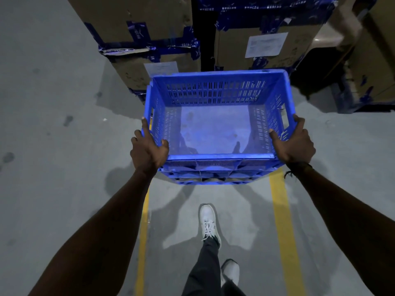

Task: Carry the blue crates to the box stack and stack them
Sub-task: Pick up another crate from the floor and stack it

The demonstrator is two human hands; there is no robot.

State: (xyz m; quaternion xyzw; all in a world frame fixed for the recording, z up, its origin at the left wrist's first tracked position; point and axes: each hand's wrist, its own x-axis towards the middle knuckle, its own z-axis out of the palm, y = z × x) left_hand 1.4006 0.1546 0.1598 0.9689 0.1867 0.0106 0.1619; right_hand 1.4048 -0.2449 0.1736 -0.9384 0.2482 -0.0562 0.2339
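1. Grey floor w/ two yellow lines running fwd.
2. Boxes, taped blue, stacked just ahead of crate.
3. Crate, empty, held level off floor, between lines.
4. Left hand clamped on crate's near-left rim, thumb inside.
5. Right hand clamped on near-right rim by handle slot.
6. White shoe below crate.

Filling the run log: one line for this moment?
carry | blue crate empty | left hand, right hand grip sides | cardboard boxes ahead
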